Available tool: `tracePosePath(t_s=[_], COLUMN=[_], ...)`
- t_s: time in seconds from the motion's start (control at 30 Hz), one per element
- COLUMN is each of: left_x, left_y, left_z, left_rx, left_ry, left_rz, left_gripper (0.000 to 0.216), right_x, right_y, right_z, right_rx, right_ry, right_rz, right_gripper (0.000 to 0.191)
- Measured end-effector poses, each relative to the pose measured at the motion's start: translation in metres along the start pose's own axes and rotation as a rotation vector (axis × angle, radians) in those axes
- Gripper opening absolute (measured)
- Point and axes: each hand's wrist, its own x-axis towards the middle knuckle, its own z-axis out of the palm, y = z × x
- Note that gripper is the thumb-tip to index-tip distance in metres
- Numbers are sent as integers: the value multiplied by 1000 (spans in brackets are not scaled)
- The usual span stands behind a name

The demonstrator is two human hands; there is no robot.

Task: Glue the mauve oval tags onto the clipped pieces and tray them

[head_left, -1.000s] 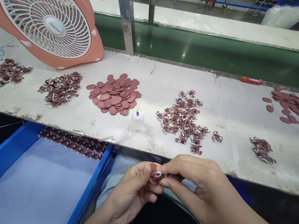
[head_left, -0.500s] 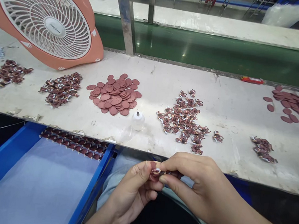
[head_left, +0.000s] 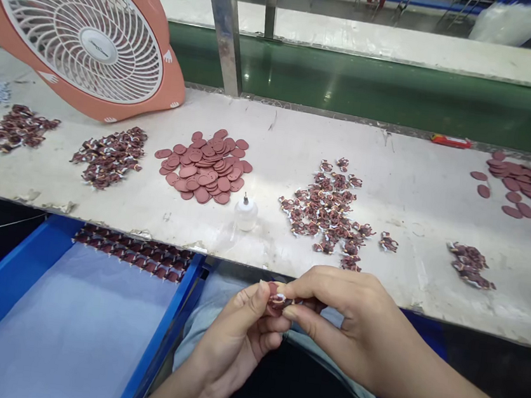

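Note:
Between thumb and fingers my left hand [head_left: 243,331] pinches a reddish-brown oval disc [head_left: 273,287]. My right hand [head_left: 343,310] is closed on a small brown-and-white figurine [head_left: 279,300], which is pressed against the disc; the fingertips hide much of both. Both hands are just off the near table edge, above my lap. On the table beyond them lies a heap of similar figurines [head_left: 326,209]. A pile of oval discs [head_left: 205,165] sits further left, and a small translucent bottle with a thin tip [head_left: 246,214] stands between the two.
An orange fan [head_left: 98,46] leans at the back left. Below the table's left part, a blue tray [head_left: 136,363] holds rows of brown pieces [head_left: 137,251]. More figurines [head_left: 112,156] and discs [head_left: 519,180] lie left and right. A red-and-yellow object [head_left: 450,141] rests near the back edge.
The view has shifted very slightly. Both hands keep almost the same pose, with the figurine still held against the disc.

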Motion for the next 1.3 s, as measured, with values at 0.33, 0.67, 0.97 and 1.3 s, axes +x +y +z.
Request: tracePosePath(t_s=[0.33,0.67,0.97,1.3], left_x=[2,4,9,14], left_y=[1,3,7,5], left_z=[-2,-12,-14,-19], left_rx=[9,37,-12,2], left_ry=[-45,-128,-113,-178], left_rz=[-10,-29,-102,-46], left_gripper=[27,30,37,38], right_x=[0,-3,0,2], right_y=[0,1,10,14], right_z=[-2,-1,4,16], right_rx=[10,-33,33,67], right_ry=[-6,72,108,74], right_rz=[17,-58,-9,48], right_gripper=[19,28,19,17])
